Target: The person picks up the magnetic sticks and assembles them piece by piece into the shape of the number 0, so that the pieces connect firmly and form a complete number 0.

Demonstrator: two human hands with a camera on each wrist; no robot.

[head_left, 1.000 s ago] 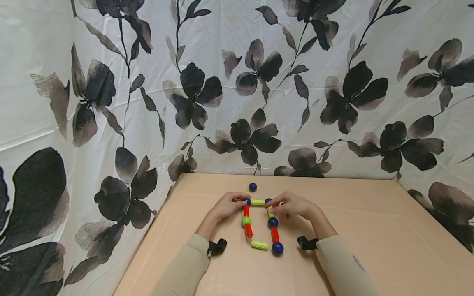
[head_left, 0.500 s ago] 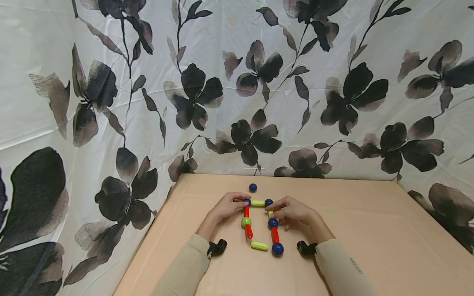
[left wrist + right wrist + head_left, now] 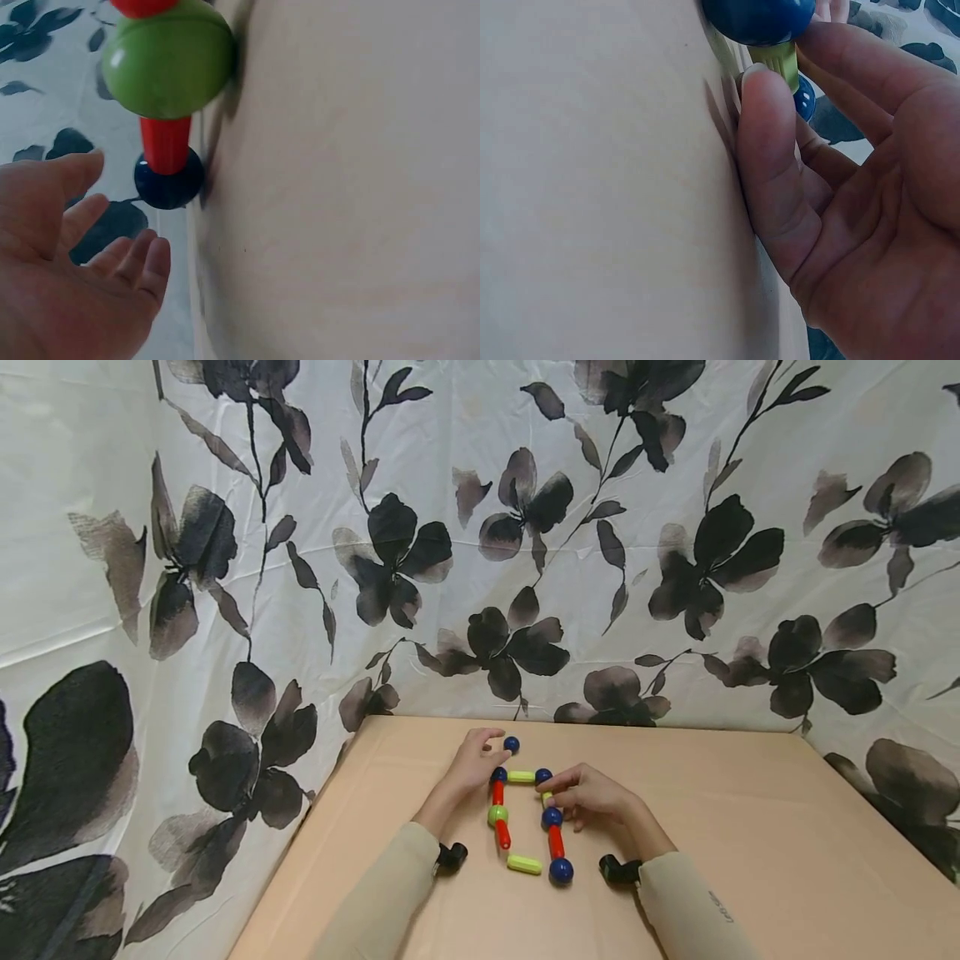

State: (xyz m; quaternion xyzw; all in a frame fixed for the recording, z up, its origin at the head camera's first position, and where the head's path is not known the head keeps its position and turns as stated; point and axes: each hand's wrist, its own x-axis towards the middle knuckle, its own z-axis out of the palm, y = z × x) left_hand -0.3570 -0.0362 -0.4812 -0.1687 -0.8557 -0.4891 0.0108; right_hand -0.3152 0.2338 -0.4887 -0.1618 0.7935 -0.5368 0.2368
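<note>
My left hand (image 3: 471, 767) reaches toward a loose blue ball (image 3: 512, 744) at the back, thumb and fingers parted beside it. In the left wrist view this hand (image 3: 82, 262) holds nothing. A frame of coloured rods and balls lies on the table. At its back, a yellow-green rod (image 3: 521, 777) joins two blue balls. Down the left side run red rods and a green ball (image 3: 497, 815). My right hand (image 3: 598, 795) pinches the yellow-green side rod (image 3: 778, 66) between thumb and fingers, just beyond a blue ball (image 3: 761, 15). The fingers partly hide that rod.
A separate yellow-green rod (image 3: 524, 864) lies at the near end, between the left red rod (image 3: 502, 834) and the near right blue ball (image 3: 561, 871). Flowered cloth (image 3: 420, 652) hangs behind the tan table (image 3: 750, 827).
My left hand has let go of the back left corner ball and moved away from me to the loose blue ball. The right hand has shifted slightly at the right side rod.
</note>
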